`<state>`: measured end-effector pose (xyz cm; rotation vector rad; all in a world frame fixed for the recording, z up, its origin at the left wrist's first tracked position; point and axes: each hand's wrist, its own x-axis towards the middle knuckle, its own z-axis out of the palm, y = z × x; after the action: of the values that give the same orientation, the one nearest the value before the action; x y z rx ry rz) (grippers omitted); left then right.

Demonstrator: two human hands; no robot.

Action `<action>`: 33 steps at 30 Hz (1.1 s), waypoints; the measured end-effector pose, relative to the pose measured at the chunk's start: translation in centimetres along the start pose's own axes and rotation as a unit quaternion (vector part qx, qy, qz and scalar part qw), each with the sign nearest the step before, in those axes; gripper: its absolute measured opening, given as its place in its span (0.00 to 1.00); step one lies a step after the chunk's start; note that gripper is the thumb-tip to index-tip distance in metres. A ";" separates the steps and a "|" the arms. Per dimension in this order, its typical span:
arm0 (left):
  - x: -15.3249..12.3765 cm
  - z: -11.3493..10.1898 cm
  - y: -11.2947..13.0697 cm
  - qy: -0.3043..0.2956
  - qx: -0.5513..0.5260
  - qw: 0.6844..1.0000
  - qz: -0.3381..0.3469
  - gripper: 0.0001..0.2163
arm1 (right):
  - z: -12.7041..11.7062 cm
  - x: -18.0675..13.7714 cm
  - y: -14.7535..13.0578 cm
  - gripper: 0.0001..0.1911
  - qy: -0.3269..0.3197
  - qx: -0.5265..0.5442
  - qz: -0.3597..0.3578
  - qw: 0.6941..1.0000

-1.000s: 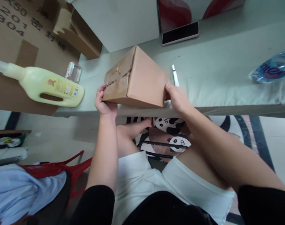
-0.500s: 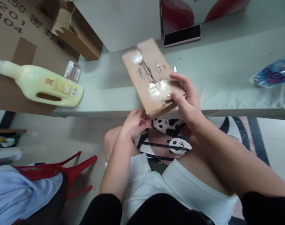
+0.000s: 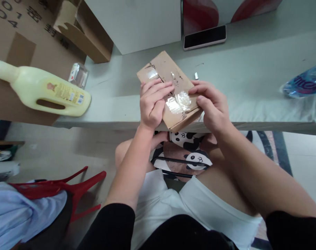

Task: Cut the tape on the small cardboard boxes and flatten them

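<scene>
A small brown cardboard box (image 3: 180, 81) sits at the table's front edge, turned at an angle. Shiny clear tape and dark, worn marks run across its top. My left hand (image 3: 152, 102) lies over the left side of the box, its fingers across the top near the taped seam. On the other side, my right hand (image 3: 212, 102) is closed on the right corner, with thumb and forefinger on top. The underside of the box and part of its left edge are hidden. Just past my right fingers is a small silvery piece (image 3: 196, 76) on the table.
Left on the table (image 3: 254, 83) are a pale yellow pump bottle (image 3: 66, 95) lying down, a clear little case (image 3: 78, 75) and large cardboard (image 3: 19, 52). A phone (image 3: 205, 37) lies by a white carton (image 3: 137, 24). At right is a plastic water bottle (image 3: 305, 81); a red stool (image 3: 79, 189) stands lower left.
My left hand has risen from below the box's near edge onto its top left side. The box has turned slightly and looks lower; my right hand keeps its hold.
</scene>
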<state>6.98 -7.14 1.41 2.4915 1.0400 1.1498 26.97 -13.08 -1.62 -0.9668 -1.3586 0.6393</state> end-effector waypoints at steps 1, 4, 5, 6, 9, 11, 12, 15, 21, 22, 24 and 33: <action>-0.3 0.3 -0.1 0.018 -0.002 1.000 -0.002 0.19 | -0.1 0.2 0.2 0.12 0.014 -0.009 0.018 1.000; -0.9 0.9 -0.2 0.072 -0.013 0.997 -0.007 0.20 | -0.7 0.8 1.1 0.14 0.050 -0.121 0.140 0.981; -1.0 1.0 -0.2 0.087 -0.022 0.996 -0.006 0.20 | -0.9 1.0 1.3 0.14 0.031 -0.187 0.187 0.964; -1.0 1.1 -0.1 0.100 -0.032 0.995 -0.005 0.20 | -1.1 1.2 1.4 0.13 -0.001 -0.249 0.227 0.942; -0.9 1.3 0.1 0.117 -0.048 0.992 0.000 0.19 | -1.4 1.6 1.3 0.14 -0.113 -0.376 0.273 0.878; -0.8 1.2 0.1 0.116 -0.044 0.992 0.000 0.19 | -1.4 1.8 0.9 0.14 -0.144 -0.423 0.275 0.851; -0.7 1.2 0.1 0.115 -0.044 0.992 0.001 0.19 | -1.4 1.9 0.8 0.16 -0.154 -0.445 0.279 0.837; -0.7 0.9 0.1 0.114 -0.057 0.992 0.008 0.18 | -1.5 2.3 0.5 0.20 -0.147 -0.468 0.303 0.817; -1.0 1.3 1.6 0.137 -0.041 0.989 -0.023 0.18 | -2.8 1.5 -1.1 0.17 -0.036 -0.263 0.254 0.930; -1.1 1.5 2.0 0.147 -0.029 0.988 -0.025 0.18 | -3.0 1.2 -1.5 0.16 -0.007 -0.221 0.209 0.953; -1.3 2.0 2.7 0.167 0.002 0.986 -0.027 0.18 | -3.2 0.6 -2.6 0.17 0.054 -0.148 0.102 0.982; -1.6 2.8 3.0 0.187 0.029 0.982 -0.016 0.21 | -1.6 -0.2 -6.2 0.06 0.223 -0.043 -0.128 0.965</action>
<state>9.84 -10.15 -0.06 2.3412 1.2142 1.6428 27.56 -16.57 3.66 -0.9174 -1.0868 0.1519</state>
